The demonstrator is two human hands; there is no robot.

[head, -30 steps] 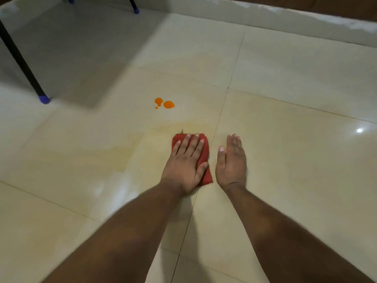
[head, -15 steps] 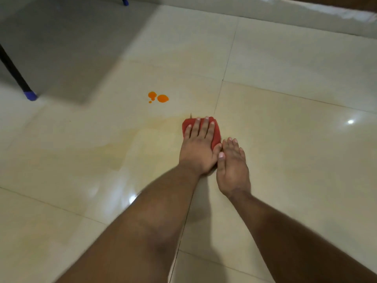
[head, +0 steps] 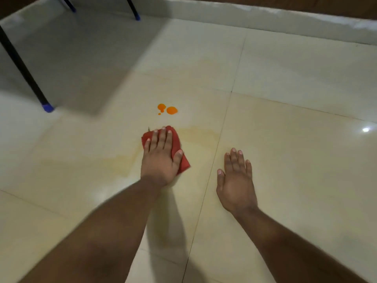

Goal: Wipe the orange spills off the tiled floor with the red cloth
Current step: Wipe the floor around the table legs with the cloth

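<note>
My left hand (head: 161, 158) lies flat on the folded red cloth (head: 182, 163) and presses it onto the cream tiled floor (head: 295, 156). Most of the cloth is hidden under the palm and fingers. Just beyond the fingertips sit the orange spills (head: 171, 110): two round blobs and a tiny drop, apart from the cloth. A faint yellowish smear (head: 195, 132) runs to the right of the cloth. My right hand (head: 236, 180) rests flat on the floor with fingers spread, holding nothing, right of the grout line.
A black furniture leg with a blue foot (head: 47, 107) stands at the left. Two more blue-tipped legs (head: 137, 17) are at the far back near a pale skirting (head: 285, 19). A grey shadow covers the far left tiles.
My left hand has slid the cloth to the left, away from my right hand and nearer the orange blobs. My right hand stays on the floor, now clearly apart from the left.
</note>
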